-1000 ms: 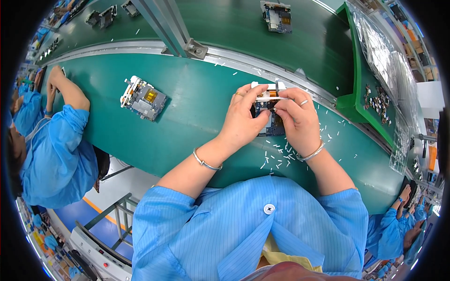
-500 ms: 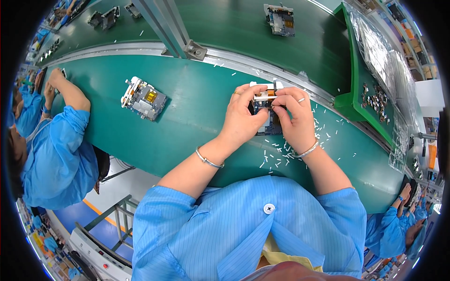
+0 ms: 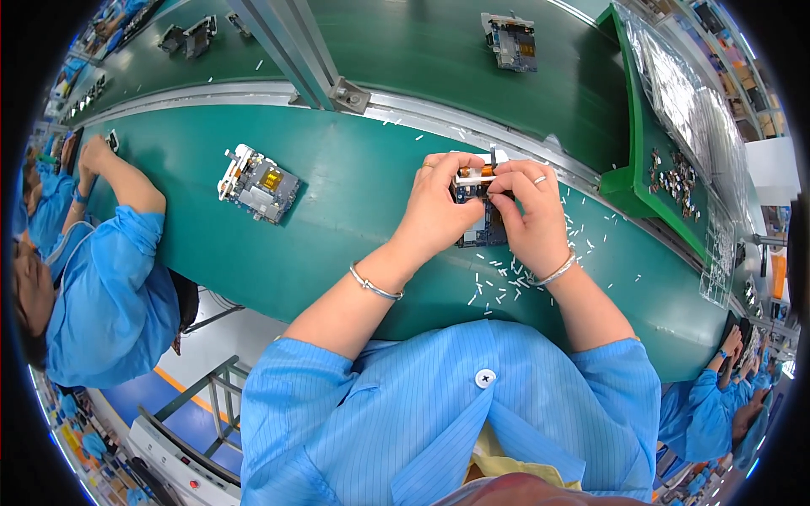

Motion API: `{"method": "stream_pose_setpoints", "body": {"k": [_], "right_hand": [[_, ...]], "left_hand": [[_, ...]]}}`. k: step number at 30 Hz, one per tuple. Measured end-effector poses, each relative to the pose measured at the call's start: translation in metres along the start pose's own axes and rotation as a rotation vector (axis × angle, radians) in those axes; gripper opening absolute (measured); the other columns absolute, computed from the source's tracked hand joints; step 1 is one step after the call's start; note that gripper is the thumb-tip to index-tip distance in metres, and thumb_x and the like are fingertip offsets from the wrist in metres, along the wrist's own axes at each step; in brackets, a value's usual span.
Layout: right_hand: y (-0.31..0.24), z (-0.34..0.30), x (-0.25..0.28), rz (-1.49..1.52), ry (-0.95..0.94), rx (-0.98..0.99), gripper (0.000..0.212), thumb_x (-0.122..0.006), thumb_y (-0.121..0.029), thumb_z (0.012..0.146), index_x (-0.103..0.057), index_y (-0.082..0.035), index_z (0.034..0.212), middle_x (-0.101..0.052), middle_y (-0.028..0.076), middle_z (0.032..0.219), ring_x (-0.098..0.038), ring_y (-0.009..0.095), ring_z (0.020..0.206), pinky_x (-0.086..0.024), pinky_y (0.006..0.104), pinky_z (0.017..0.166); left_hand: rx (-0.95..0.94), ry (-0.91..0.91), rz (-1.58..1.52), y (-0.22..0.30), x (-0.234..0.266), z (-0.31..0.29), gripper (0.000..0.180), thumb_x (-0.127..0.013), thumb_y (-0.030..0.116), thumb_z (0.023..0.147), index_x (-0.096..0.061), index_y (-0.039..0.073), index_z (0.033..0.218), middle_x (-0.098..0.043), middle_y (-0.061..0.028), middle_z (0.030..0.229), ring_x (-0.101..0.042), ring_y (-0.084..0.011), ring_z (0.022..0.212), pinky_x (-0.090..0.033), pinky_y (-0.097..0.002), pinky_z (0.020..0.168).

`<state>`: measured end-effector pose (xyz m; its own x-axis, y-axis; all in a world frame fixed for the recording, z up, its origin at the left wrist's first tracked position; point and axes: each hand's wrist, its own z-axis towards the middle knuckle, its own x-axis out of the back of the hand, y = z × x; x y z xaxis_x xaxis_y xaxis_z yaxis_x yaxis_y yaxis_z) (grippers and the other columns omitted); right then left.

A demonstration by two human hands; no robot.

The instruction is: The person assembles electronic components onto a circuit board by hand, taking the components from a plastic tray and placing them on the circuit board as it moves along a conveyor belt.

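Note:
Between my hands a dark blue circuit board assembly (image 3: 483, 235) rests on the green bench, with a white and orange-copper section at its far end. My left hand (image 3: 436, 202) grips its left side, fingers over the far end and thumb along the near side. From the right, my right hand (image 3: 537, 221) is closed with thumb and index finger pinched at the assembly's upper part; any small piece between these fingertips is hidden. A second circuit board assembly (image 3: 268, 187), with a gold-coloured patch and a white edge, lies farther left, untouched.
Small white strips (image 3: 504, 278) are scattered around my right wrist. Beyond a metal rail (image 3: 422, 113), another board assembly (image 3: 511, 44) lies on the green belt. A green-edged tray (image 3: 622, 181) stands at right, with small parts and clear plastic trays. A co-worker's blue sleeve (image 3: 139, 228) is at left.
The whole view has shifted slightly. My hands stay on the same board assembly with hardly any finger movement. The co-worker at left has moved a hand a little.

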<state>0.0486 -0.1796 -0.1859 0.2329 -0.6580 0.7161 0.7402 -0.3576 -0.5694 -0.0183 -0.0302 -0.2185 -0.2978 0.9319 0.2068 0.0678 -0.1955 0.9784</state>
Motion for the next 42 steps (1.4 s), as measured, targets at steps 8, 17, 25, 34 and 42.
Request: {"method": "stream_pose_setpoints", "body": {"k": [8, 17, 25, 34, 42], "right_hand": [[-0.002, -0.001, -0.001, -0.015, -0.006, -0.006, 0.016, -0.064, 0.003, 0.075, -0.058, -0.007, 0.086, -0.061, 0.007, 0.101, -0.052, 0.032, 0.1, -0.043, 0.0402, 0.089], [0.003, -0.001, 0.002, 0.008, -0.05, -0.022, 0.019, -0.063, 0.004, 0.076, -0.059, -0.006, 0.091, -0.06, 0.009, 0.103, -0.051, 0.032, 0.104, -0.042, 0.04, 0.092], [0.002, -0.009, -0.002, 0.301, -0.054, -0.284, 0.039, -0.067, 0.004, 0.075, -0.054, -0.008, 0.109, -0.046, 0.016, 0.127, -0.048, 0.032, 0.117, -0.042, 0.0375, 0.097], [0.001, 0.001, -0.008, 0.279, -0.084, -0.35, 0.033, -0.066, 0.003, 0.073, -0.051, -0.006, 0.102, -0.046, 0.013, 0.118, -0.046, 0.03, 0.113, -0.043, 0.0369, 0.093], [0.017, -0.005, 0.0, 0.301, -0.146, -0.293, 0.033, -0.064, 0.007, 0.076, -0.052, -0.006, 0.104, -0.052, 0.005, 0.107, -0.052, 0.017, 0.103, -0.043, 0.0303, 0.089]], "left_hand": [[-0.072, -0.017, 0.011, -0.008, 0.002, -0.006, 0.049, -0.067, 0.0, 0.075, -0.057, 0.01, 0.122, -0.046, -0.0073, 0.122, -0.054, -0.0181, 0.103, -0.047, -0.0295, 0.09], [-0.128, 0.078, 0.015, -0.01, -0.006, -0.002, 0.045, -0.066, 0.0, 0.074, -0.059, 0.008, 0.118, -0.05, -0.0061, 0.117, -0.057, -0.0167, 0.098, -0.048, -0.0282, 0.085], [-0.052, 0.01, -0.001, -0.002, 0.0, -0.003, 0.04, -0.065, -0.001, 0.074, -0.06, 0.005, 0.113, -0.052, -0.0054, 0.11, -0.057, -0.0151, 0.091, -0.048, -0.027, 0.081], [-0.098, 0.055, 0.049, -0.005, -0.003, -0.002, 0.041, -0.064, -0.001, 0.072, -0.061, 0.007, 0.112, -0.054, -0.0064, 0.11, -0.056, -0.0158, 0.092, -0.049, -0.0273, 0.081], [-0.113, -0.072, -0.152, -0.015, 0.012, -0.003, 0.057, -0.066, 0.001, 0.078, -0.05, 0.009, 0.132, -0.052, -0.0082, 0.121, -0.054, -0.0164, 0.097, -0.046, -0.0288, 0.088]]}}
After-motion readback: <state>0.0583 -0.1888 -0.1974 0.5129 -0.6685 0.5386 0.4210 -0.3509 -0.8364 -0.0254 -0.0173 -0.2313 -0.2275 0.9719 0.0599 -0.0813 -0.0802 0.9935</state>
